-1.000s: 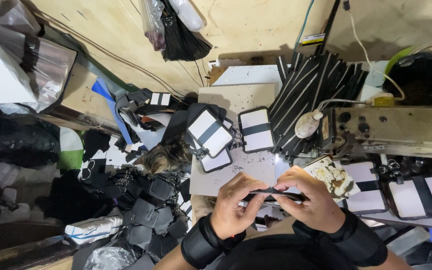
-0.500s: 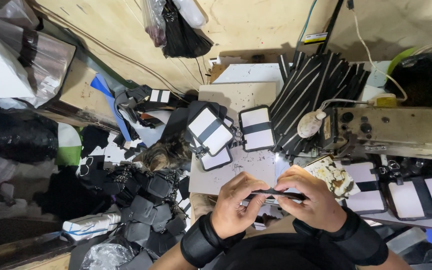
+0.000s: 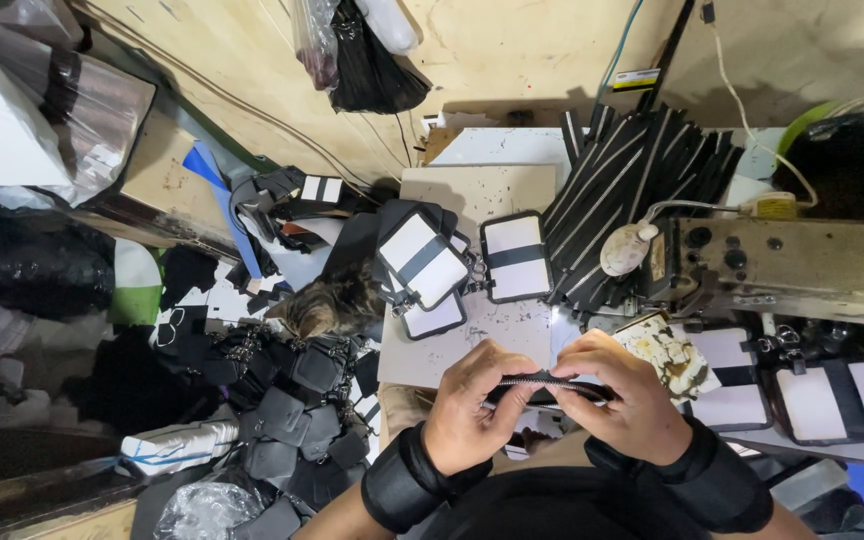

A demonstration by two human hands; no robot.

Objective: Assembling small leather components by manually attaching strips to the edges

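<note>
Two hands meet low in the middle of the head view. The left hand [image 3: 472, 410] and the right hand [image 3: 624, 400] each pinch one end of a thin black zipper strip [image 3: 549, 381], so it lies level and pulled tight between them. Both grips are closed on the strip, with the thumbs on the near side and the fingers curled over the top. Holding it at both ends keeps it straight and close under the eyes. Black wrist bands wrap both wrists.

Just above the hands lies the pale counter [image 3: 472, 340]. On it rest white panels with black edges [image 3: 422, 262], near enough to reach. A fan of long black zipper lengths [image 3: 632, 190] leans in the upper middle. A grey sewing machine [image 3: 802, 262] stands at the right, with more white panels [image 3: 852, 400] below it.

A striped cat [image 3: 327, 305] sits at the left edge of the counter. Below it, at the lower left, a pile of black pouches [image 3: 287, 420] is heaped.
</note>
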